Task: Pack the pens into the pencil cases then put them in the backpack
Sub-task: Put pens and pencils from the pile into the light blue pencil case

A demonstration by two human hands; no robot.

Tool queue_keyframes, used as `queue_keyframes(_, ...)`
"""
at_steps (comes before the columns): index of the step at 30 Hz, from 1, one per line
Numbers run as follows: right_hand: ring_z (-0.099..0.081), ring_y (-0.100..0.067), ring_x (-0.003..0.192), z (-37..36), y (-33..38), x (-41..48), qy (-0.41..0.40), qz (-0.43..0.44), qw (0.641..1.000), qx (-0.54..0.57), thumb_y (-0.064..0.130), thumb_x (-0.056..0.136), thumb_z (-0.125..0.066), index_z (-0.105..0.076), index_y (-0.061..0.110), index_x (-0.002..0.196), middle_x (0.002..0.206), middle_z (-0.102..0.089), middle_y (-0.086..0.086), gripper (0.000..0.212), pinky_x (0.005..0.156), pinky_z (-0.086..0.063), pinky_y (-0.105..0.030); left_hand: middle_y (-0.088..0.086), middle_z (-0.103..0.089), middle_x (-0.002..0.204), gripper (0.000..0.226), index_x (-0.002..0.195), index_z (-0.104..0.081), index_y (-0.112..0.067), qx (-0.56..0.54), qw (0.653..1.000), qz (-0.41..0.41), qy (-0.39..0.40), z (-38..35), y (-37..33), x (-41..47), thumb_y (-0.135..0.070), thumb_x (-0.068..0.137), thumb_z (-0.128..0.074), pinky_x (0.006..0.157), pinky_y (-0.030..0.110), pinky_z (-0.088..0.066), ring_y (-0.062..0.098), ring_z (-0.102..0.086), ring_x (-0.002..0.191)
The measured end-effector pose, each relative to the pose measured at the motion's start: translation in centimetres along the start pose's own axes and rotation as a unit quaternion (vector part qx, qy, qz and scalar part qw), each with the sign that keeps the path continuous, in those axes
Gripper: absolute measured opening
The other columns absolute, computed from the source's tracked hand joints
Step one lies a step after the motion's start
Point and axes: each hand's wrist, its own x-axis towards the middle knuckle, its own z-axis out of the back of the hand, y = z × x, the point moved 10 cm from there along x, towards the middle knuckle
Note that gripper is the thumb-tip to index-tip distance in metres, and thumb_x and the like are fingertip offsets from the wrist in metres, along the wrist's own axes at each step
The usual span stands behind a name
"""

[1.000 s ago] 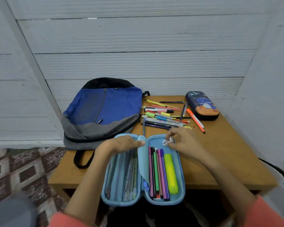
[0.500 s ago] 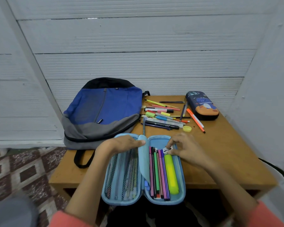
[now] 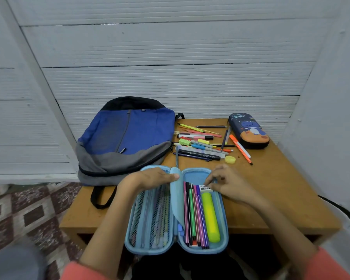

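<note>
A light blue pencil case [image 3: 223, 219] lies open at the table's near edge. Its right half holds several thin coloured pens [image 3: 194, 215] and a yellow highlighter [image 3: 210, 217]. My left hand [image 3: 150, 178] holds the middle flap [image 3: 175, 190] back over the mesh side. My right hand [image 3: 228, 182] pinches a small white eraser [image 3: 205, 188] at the top of the right half, above the highlighter. Loose pens and highlighters [image 3: 200, 144] lie farther back. A blue and grey backpack [image 3: 125, 138] lies at the left. A dark blue closed pencil case [image 3: 249, 130] stands at the back right.
A small yellow cap-like piece [image 3: 230, 159] sits beside the loose pens. An orange pen [image 3: 240, 149] lies apart at the right. The wooden table [image 3: 281, 188] is boxed in by white walls behind and to the right. Patterned floor shows at the left.
My right hand has come down from above the case with the small white eraser and now presses it into the top of the right half. My left hand has stayed on the flap.
</note>
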Motion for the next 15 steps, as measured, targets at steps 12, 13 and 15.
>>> queue_keyframes(12, -0.059, -0.026, 0.1, 5.9, -2.6, 11.8, -0.201, -0.069, 0.958, -0.192, 0.017, 0.098, -0.048, -0.065, 0.013, 0.12, 0.11, -0.067, -0.011, 0.028, 0.078, -0.049, -0.036, 0.001, -0.037, 0.152, 0.069, 0.142, -0.046, -0.016, 0.033, 0.999, -0.003, -0.001, 0.2, 0.0, 0.6, -0.063, 0.091, -0.04, 0.118, 0.041, -0.022, 0.019, -0.032, 0.141)
queue_keyframes(13, -0.057, -0.028, 0.103, 5.6, -2.9, 12.5, -0.184, -0.08, 0.955, -0.22, 0.018, 0.099, -0.045, -0.065, 0.013, 0.12, 0.11, -0.066, -0.012, 0.029, 0.081, -0.048, -0.038, 0.002, -0.039, 0.151, 0.071, 0.141, -0.047, -0.016, 0.04, 0.999, 0.001, -0.006, 0.3, 0.1, 0.6, -0.065, 0.09, -0.04, 0.117, 0.042, -0.024, 0.019, -0.035, 0.139)
queue_keyframes(15, -0.056, -0.03, 0.108, 4.6, -3.7, 13.5, -0.152, -0.107, 0.948, -0.26, 0.019, 0.1, -0.042, -0.063, 0.014, 0.121, 0.113, -0.066, -0.012, 0.03, 0.084, -0.047, -0.039, 0.002, -0.043, 0.148, 0.072, 0.139, -0.049, -0.015, 0.052, 0.998, 0.009, -0.02, 0.6, 0.5, 0.8, -0.066, 0.089, -0.04, 0.115, 0.04, -0.027, 0.02, -0.039, 0.135)
